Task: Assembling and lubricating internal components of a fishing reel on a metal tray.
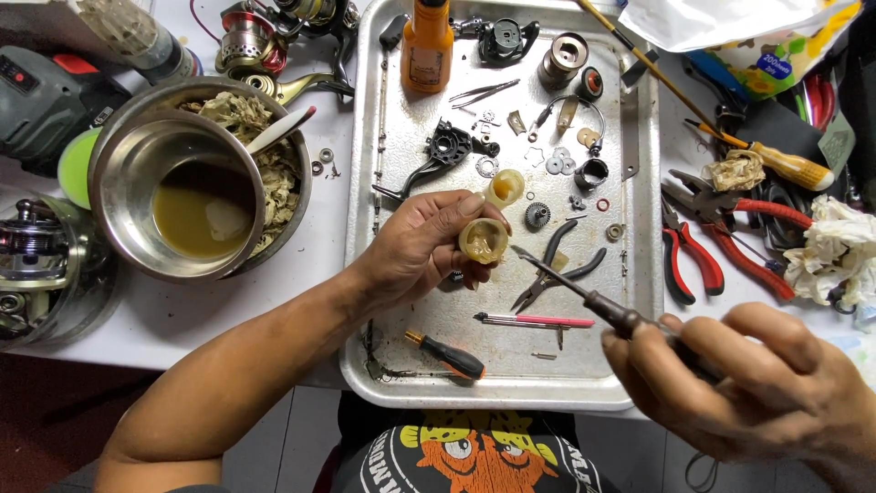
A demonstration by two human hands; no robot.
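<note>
My left hand (422,248) holds a small open tub of yellowish grease (483,240) over the metal tray (639,365); its lid (505,187) lies just beyond my fingers. My right hand (757,379) grips a dark-handled screwdriver (602,306) at the tray's right front, the thin tip pointing at the tub's rim. Dismantled fishing-reel parts lie about: a black frame piece (444,151), a small gear (537,215), washers (486,166).
On the tray are an orange bottle (426,44), black pliers (555,269), a pink pen (534,319) and a stubby orange-black screwdriver (447,356). A steel bowl of brownish liquid (178,205) stands left. Red pliers (689,260), rags (835,246) and tools crowd the right.
</note>
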